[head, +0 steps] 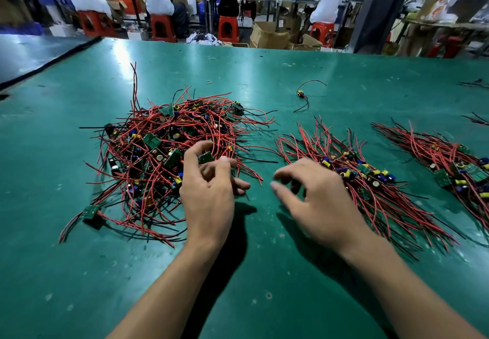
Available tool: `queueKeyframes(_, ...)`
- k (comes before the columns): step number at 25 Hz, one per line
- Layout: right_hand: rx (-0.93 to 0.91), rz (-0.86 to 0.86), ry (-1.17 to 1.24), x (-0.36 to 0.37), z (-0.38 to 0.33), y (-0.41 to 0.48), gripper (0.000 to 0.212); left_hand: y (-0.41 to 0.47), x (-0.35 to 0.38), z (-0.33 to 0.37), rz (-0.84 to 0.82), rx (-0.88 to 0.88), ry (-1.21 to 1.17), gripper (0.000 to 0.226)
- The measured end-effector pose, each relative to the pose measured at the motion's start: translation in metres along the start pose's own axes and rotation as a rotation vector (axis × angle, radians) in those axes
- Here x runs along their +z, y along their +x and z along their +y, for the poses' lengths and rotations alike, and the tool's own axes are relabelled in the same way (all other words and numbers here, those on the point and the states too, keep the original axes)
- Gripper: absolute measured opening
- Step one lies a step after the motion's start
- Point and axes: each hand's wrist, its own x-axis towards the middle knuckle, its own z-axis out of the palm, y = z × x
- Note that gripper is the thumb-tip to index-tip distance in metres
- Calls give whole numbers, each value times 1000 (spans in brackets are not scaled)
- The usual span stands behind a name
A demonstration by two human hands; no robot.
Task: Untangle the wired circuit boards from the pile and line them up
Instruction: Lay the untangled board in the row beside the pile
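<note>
A tangled pile (164, 153) of small green circuit boards with red and black wires lies left of centre on the green table (264, 272). My left hand (209, 193) is at the pile's right edge, its fingers curled round a small green board (206, 157). My right hand (315, 201) hovers just right of it, fingers loosely curled and holding nothing, blurred by motion. To its right a lined-up row of wired boards (357, 177) lies on the table, and a second row (455, 169) lies further right.
One stray wired board (301, 95) lies alone at the back centre. More loose wires (476, 119) sit at the far right edge. Beyond the table's far edge, people sit on red stools (162, 28) at benches among cardboard boxes.
</note>
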Motion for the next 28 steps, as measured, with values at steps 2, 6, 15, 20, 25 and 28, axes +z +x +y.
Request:
queueKeyframes(2, 2, -217, -39, 6, -3, -4, 15, 4, -1, -4, 10, -97, -28, 52)
queueKeyframes(6, 177, -225, -204, 6, 0, -3, 26, 13, -1, -12, 22, -273, -50, 51)
queueKeyframes(15, 484, -148, -323, -7, 10, 0, 31, 3, -1, -7, -1, -171, 34, 15)
queueKeyframes(20, 273, 2, 44, -2, 8, 5, 45, -17, 9, -5, -164, 83, 220, 16)
queueKeyframes(25, 233, -194, 577, -2, 7, 6, 29, -13, 8, -10, -301, 75, 233, 21)
queueKeyframes(28, 325, -209, 730, -1, 6, 6, 12, -12, 7, -12, -343, -4, 152, 21)
